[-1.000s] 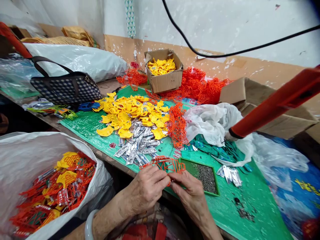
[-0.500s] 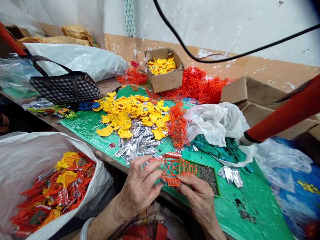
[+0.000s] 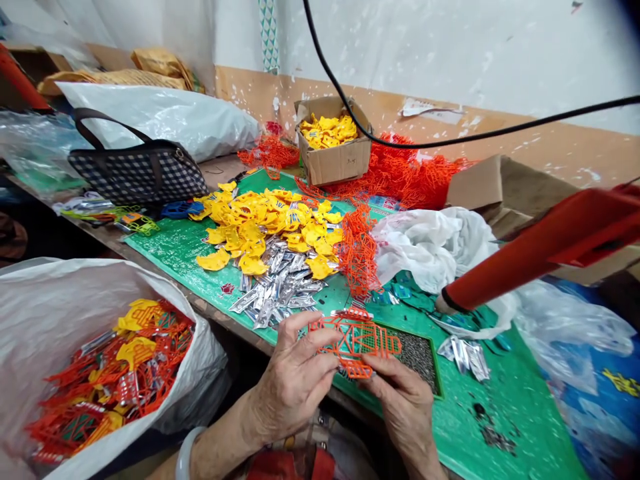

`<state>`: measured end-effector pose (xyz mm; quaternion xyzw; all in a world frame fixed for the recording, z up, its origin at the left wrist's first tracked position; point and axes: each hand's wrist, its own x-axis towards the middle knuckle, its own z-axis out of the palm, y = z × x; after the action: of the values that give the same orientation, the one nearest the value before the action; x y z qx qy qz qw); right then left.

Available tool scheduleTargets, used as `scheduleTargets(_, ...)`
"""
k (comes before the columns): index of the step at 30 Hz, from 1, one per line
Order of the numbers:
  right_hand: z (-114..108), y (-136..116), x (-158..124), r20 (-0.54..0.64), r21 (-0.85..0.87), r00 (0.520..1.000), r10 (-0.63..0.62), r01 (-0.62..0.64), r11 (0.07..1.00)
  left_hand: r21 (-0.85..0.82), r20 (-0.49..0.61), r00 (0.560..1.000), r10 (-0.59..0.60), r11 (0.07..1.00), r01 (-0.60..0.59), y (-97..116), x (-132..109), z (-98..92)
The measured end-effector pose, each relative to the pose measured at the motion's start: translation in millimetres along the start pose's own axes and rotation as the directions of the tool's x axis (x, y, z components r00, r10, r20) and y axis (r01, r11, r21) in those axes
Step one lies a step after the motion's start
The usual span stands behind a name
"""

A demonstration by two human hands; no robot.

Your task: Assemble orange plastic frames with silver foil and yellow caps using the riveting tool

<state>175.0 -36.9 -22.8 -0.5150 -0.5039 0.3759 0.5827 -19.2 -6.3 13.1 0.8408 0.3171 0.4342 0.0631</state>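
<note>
An orange plastic lattice frame (image 3: 357, 339) is held between both hands near the table's front edge. My left hand (image 3: 293, 383) grips its left side with thumb and fingers. My right hand (image 3: 406, 402) pinches its lower right part. Just behind the frame lies a small green tray (image 3: 434, 373) filled with tiny dark pieces. A heap of silver foil pieces (image 3: 280, 293) sits left of the frame, and yellow plastic shapes (image 3: 265, 230) are piled beyond that.
A white sack (image 3: 55, 313) at lower left holds orange, yellow and silver parts. Orange lattice frames (image 3: 400, 173) are heaped by a cardboard box (image 3: 335, 160) of yellow pieces. A checked handbag (image 3: 135, 175), crumpled white plastic (image 3: 430, 247), a red bar (image 3: 540, 250) and a black cable (image 3: 450, 141) are around.
The orange frame has been lifted and turned flat toward me, so its full lattice shows. My left hand's fingers have opened out along its left side. The view shifted slightly.
</note>
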Motion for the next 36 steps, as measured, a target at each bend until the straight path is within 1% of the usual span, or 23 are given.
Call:
scheduleTargets(4, 0, 4, -2, -0.016, -0.003, 1.000, 0.003, -0.003, 1.000, 0.001, -0.012, 1.000, 0.013, 1.000, -0.013, 3, 1, -2.2)
scheduleTargets(9, 0, 3, -3, 0.001, 0.004, 1.000, -0.003, 0.003, 1.000, -0.002, -0.005, 1.000, 0.014, 1.000, -0.014, 3, -1, -3.0)
scheduleTargets(14, 2, -2, -3, 0.020, 0.039, 0.999, -0.046, 0.046, 0.998, -0.005, -0.009, 1.000, 0.004, 1.000, -0.004, 2, -2, -1.5)
scheduleTargets(17, 5, -1, -4, 0.005, 0.056, 0.998, -0.064, 0.063, 0.996, -0.017, -0.008, 1.000, -0.012, 1.000, 0.012, 1, -3, 0.8)
scheduleTargets(21, 7, 6, -11, -0.029, 0.012, 0.996, -0.080, 0.080, 0.997, -0.027, -0.008, 0.999, -0.040, 0.999, 0.039, 2, -5, 2.9)
scheduleTargets(25, 10, 11, -18, -0.062, -0.109, 0.984, -0.164, 0.157, 0.982, 0.059, -0.030, 0.996, -0.080, 0.995, 0.081, 6, -7, 2.4)
scheduleTargets(28, 13, 10, -21, -0.059, -0.232, 0.964, -0.258, 0.238, 0.943, 0.128, -0.066, 0.995, -0.080, 0.988, 0.088, 9, -10, 2.2)
scheduleTargets(31, 16, 8, -23, -0.031, -0.361, 0.935, -0.354, 0.320, 0.876, 0.151, -0.084, 0.993, -0.078, 0.984, 0.090, 10, -12, 1.7)
scheduleTargets(33, 17, 5, -24, 0.004, -0.462, 0.911, -0.413, 0.368, 0.807, 0.145, -0.072, 0.993, -0.089, 0.984, 0.099, 11, -12, 0.6)
scheduleTargets(36, 18, 0, -25, 0.070, -0.601, 0.864, -0.498, 0.435, 0.670, 0.159, -0.030, 0.994, -0.104, 0.981, 0.108, 12, -11, -1.6)
